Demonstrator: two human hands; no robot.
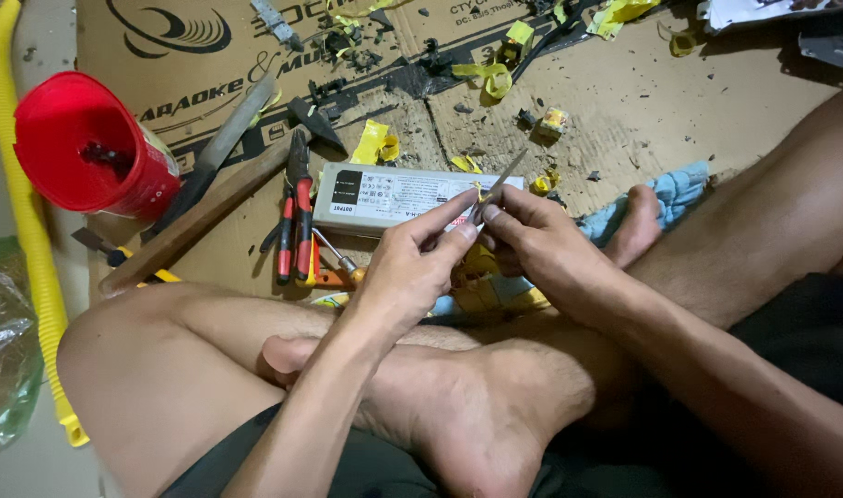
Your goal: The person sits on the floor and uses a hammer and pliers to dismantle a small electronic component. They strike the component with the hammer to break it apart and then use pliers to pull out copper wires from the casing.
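Note:
I sit cross-legged on flattened cardboard (679, 111). My left hand (417, 263) and my right hand (536, 240) meet at the fingertips over my legs. Both pinch a thin grey metal strip (506, 172) that sticks up and to the right from between the fingers. Just behind my hands lies a long silver-grey box (384, 194) with a printed label. Red-handled pliers (295, 221) and a screwdriver (334, 254) lie to the left of that box.
A red cup (85, 143) lies tipped at the left beside a yellow corrugated hose (25, 212). A hammer with a wooden handle (200, 217) and a flat file (223, 143) lie near it. Yellow tape scraps (490, 78) and black fragments litter the cardboard. A blue cloth (670, 189) sits by my foot.

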